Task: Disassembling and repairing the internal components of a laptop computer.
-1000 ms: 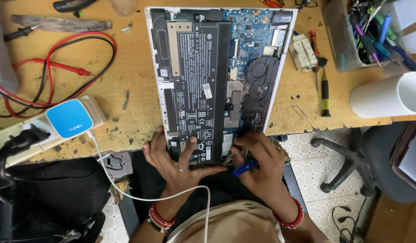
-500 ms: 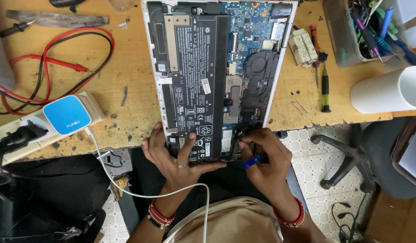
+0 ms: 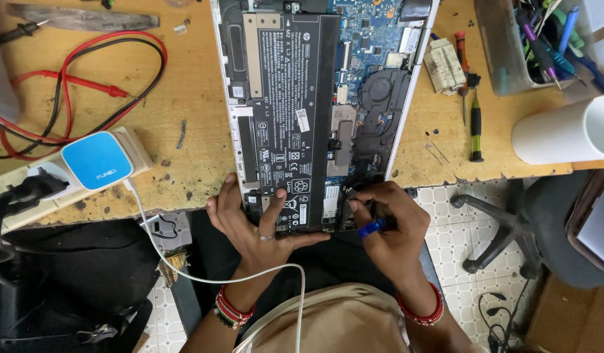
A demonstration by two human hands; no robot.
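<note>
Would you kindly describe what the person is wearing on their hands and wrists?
Both forearms are bare, with no sleeves or gloves. The left hand has a ring on one finger and stacked red, white and dark bangles at the wrist. The right hand has red bangles.

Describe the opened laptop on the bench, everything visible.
The laptop lies bottom up on the wooden bench, cover off, white frame showing. A large black battery fills the middle; right of it sit a blue circuit board and a dark fan. Its near edge overhangs the bench. The left hand rests on that edge, and the right hand holds a blue-handled tool at the near right corner.
</note>
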